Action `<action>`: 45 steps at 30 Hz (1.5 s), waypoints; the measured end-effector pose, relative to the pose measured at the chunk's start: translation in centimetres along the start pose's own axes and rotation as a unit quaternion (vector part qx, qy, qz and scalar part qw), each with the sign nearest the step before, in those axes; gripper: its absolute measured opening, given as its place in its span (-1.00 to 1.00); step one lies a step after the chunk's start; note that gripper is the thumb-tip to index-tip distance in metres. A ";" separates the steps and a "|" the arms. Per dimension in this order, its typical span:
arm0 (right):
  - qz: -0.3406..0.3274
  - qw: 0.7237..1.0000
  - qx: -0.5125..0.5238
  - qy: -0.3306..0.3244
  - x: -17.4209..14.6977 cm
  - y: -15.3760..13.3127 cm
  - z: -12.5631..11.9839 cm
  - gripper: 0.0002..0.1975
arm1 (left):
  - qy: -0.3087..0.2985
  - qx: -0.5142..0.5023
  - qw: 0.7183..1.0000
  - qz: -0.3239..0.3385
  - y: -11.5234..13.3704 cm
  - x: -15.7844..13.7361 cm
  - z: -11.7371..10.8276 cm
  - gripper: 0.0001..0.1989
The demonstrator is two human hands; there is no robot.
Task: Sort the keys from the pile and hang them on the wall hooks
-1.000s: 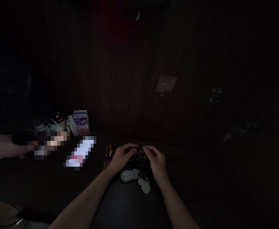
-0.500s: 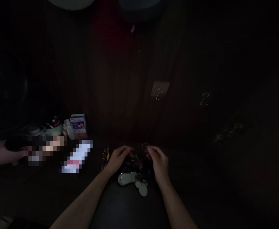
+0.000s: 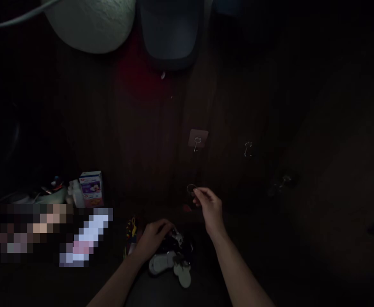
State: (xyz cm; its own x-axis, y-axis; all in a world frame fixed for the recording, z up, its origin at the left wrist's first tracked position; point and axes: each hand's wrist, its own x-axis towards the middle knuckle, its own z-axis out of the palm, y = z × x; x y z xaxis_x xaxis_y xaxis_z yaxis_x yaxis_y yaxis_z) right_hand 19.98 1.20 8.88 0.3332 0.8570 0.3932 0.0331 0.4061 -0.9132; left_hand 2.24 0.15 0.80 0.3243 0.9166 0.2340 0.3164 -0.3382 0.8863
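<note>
My right hand [image 3: 211, 209] is raised in front of the dark wall, thumb and fingers pinching a thin metal ring [image 3: 191, 186], which looks like a key ring. Whether anything hangs from it is lost in the dark. Lower down, my left hand [image 3: 153, 238] rests with curled fingers at a bunch of dark keychains with a metal clasp [image 3: 178, 237]. What those fingers hold, if anything, is hidden. Beside this hand lie a pale oblong fob [image 3: 162, 263] and a pale rounded tag [image 3: 183, 276]. A yellow, red and blue woven piece [image 3: 132, 230] is just left of it.
A clear-backed hook [image 3: 197, 139] and another metal hook [image 3: 248, 149] are on the wall. A grey cap [image 3: 170, 38] and a pale rounded thing [image 3: 94, 25] hang above. At left stand small printed boxes [image 3: 91, 189] and a white bottle [image 3: 75, 194]; blurred patches cover things before them.
My right hand has lifted the ring up and away from the bunch, toward the wall hook. My left hand stays low by the keychains. The view has tilted upward and shifted right.
</note>
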 end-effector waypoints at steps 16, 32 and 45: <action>-0.043 0.996 0.023 0.080 9.1 -5.5 3.1 -0.84 | 0.001 -0.005 1.000 -0.003 0.0 0.2 0.1 -0.65; -0.045 0.995 0.052 0.070 8.1 -2.2 3.0 -0.74 | -0.003 0.000 1.000 -0.007 0.2 0.1 -0.1 -0.65; 0.079 0.997 0.016 -0.015 -0.1 2.4 0.4 -0.71 | 0.153 -0.116 0.980 -0.058 -1.5 0.9 -1.0 -0.74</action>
State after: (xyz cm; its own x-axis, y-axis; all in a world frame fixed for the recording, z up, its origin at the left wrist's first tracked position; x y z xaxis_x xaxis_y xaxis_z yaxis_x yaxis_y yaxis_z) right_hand 19.68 2.23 6.65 0.3029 0.9204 0.2473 -0.0476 0.2738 -0.9606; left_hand 1.15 1.74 0.12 0.0051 0.9790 0.2038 0.1125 -0.2031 0.9727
